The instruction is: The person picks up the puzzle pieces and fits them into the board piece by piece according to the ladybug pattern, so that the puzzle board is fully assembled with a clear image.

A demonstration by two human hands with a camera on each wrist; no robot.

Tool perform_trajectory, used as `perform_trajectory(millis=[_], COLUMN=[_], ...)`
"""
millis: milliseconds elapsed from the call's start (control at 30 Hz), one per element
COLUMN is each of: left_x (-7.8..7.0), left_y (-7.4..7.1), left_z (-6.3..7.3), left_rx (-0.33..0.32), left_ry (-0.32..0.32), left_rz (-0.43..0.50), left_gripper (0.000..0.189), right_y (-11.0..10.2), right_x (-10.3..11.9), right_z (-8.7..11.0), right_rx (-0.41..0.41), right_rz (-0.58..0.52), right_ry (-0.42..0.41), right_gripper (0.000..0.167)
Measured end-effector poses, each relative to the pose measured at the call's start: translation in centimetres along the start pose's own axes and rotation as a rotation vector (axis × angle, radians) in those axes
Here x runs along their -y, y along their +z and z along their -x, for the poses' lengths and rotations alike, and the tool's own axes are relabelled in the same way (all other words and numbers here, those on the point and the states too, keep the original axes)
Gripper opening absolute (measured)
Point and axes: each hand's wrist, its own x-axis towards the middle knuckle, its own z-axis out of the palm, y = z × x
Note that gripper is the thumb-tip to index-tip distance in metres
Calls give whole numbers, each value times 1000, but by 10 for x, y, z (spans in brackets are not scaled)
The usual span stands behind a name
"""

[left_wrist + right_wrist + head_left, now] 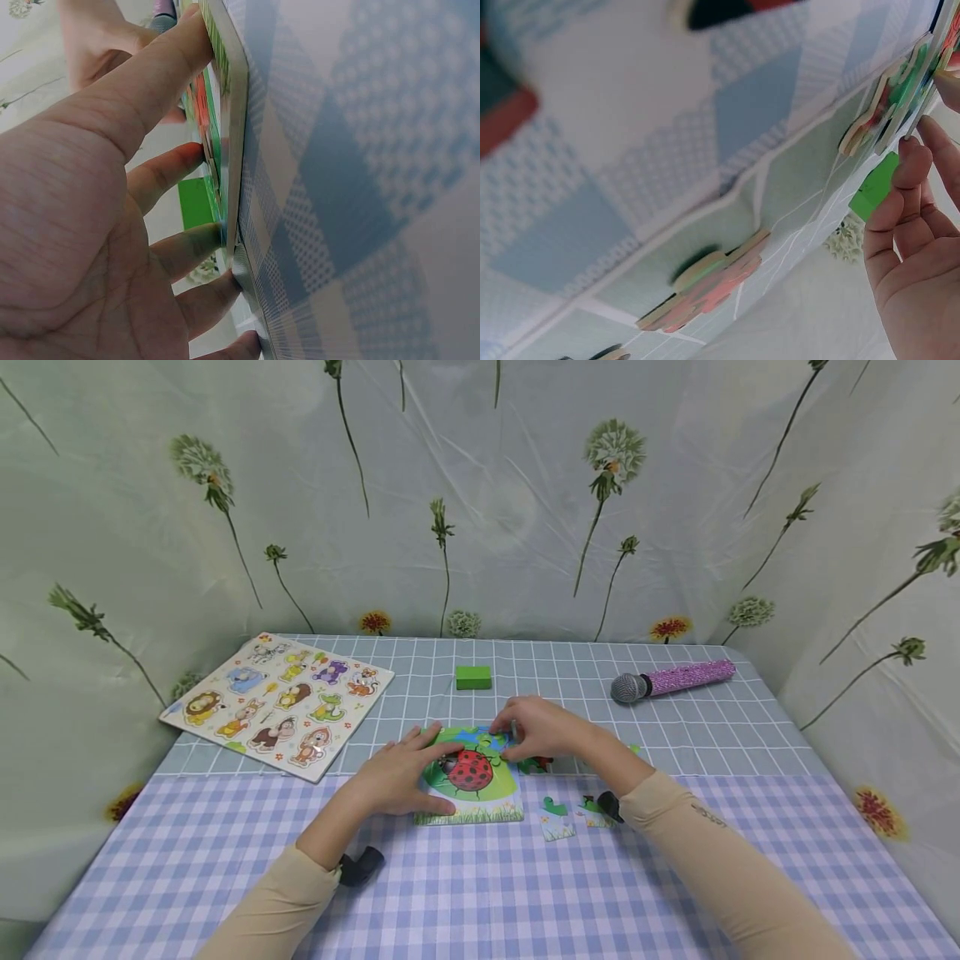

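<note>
A ladybug puzzle board (471, 781) lies flat on the table, its lower edge printed with grass. My left hand (401, 774) rests on its left side with fingers spread, thumb near the lower edge and index finger by the ladybug. In the left wrist view, the fingers of that left hand (150, 225) reach along the board's edge (238, 127). At the upper right corner, my right hand (542, 727) has thumb and fingers bent around a green puzzle piece (491, 743). The right wrist view shows the right hand's fingertips (911, 150) at the board's edge.
Loose puzzle pieces lie right of the board, including a grassy piece (557, 820) and a red-green one (536, 765). Behind stands a green block (473, 677). An animal puzzle board (277, 702) lies at back left, a glittery pink microphone (675, 680) at back right.
</note>
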Motion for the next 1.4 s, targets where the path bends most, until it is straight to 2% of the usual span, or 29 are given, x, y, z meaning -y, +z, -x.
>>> perform_trajectory(millis=[333, 1400], left_x=[-3, -3], left_y=[-1, -1], left_z=[2, 1], left_rx=[8, 5], left_ry=[-26, -18], left_rz=[20, 10], left_gripper=[96, 95], right_y=[0, -2], right_x=[3, 1], right_z=[-3, -5], right_rx=[20, 51], right_rz=[17, -29], right_ry=[-33, -1], right_gripper=[35, 33])
